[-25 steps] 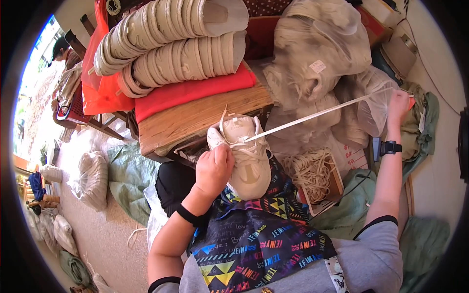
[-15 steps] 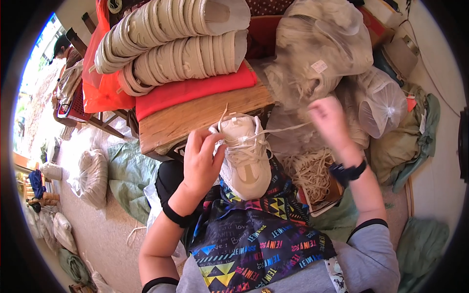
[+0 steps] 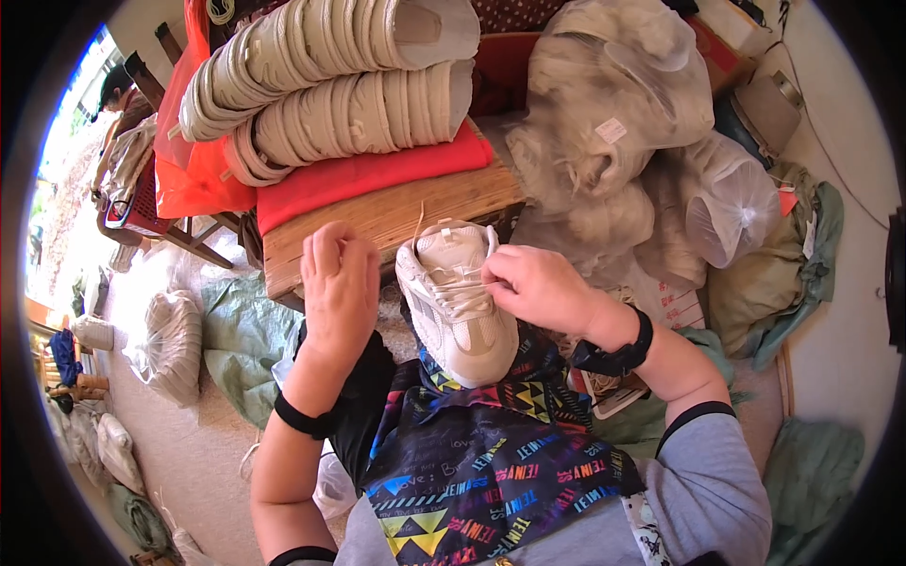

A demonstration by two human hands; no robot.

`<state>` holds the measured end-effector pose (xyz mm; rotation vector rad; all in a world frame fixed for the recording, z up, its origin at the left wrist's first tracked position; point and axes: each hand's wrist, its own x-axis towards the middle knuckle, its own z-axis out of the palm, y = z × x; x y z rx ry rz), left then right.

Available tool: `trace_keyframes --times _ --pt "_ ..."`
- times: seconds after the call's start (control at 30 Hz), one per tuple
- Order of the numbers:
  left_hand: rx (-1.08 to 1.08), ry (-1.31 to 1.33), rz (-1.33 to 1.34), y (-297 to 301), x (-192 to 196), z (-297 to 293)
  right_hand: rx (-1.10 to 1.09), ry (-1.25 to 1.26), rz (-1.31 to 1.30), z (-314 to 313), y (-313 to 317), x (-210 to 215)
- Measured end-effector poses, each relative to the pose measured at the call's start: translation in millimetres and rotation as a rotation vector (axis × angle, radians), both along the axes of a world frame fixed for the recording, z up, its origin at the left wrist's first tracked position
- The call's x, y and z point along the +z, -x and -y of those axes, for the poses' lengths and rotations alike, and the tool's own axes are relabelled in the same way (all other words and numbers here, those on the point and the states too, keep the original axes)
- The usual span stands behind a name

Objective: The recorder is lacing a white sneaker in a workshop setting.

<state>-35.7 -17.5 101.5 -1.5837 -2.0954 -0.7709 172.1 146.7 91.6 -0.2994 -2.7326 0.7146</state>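
Note:
A cream-coloured sneaker [image 3: 477, 347] rests on my lap with its toe towards me, against the edge of a wooden bench. A pale shoelace [image 3: 461, 300] criss-crosses its front, and one loose end stands up beside the tongue. My right hand [image 3: 547, 291] is at the right-hand row of eyelets, its fingertips pinched on the lace there. My left hand [image 3: 338, 297] hangs in the air left of the sneaker, apart from it. Its fingers are bent together; whatever they hold, if anything, does not show.
Two nested rows of beige shoe uppers [image 3: 359, 108] lie on a red cloth [image 3: 377, 179] over the wooden bench [image 3: 387, 222]. Clear plastic bags [image 3: 613, 85] are piled at the right. Below my right forearm sits a partly hidden tray [image 3: 618, 401] of laces. Another person sits at far left.
My right hand has come down and left from its stretched-out position to the sneaker's eyelets. My left hand has moved off the sneaker to the left and up.

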Motion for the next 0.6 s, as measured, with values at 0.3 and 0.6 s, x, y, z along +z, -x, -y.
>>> trace_keyframes --times 0.3,0.6 --pt "-0.195 0.193 0.244 -31.7 -19.7 -27.1 0.05 0.793 0.408 -44.5 -27.9 34.9" --pt "-0.016 -0.059 -0.103 0.9 1.8 8.8 0.353 0.52 0.465 -81.1 -43.4 39.2"
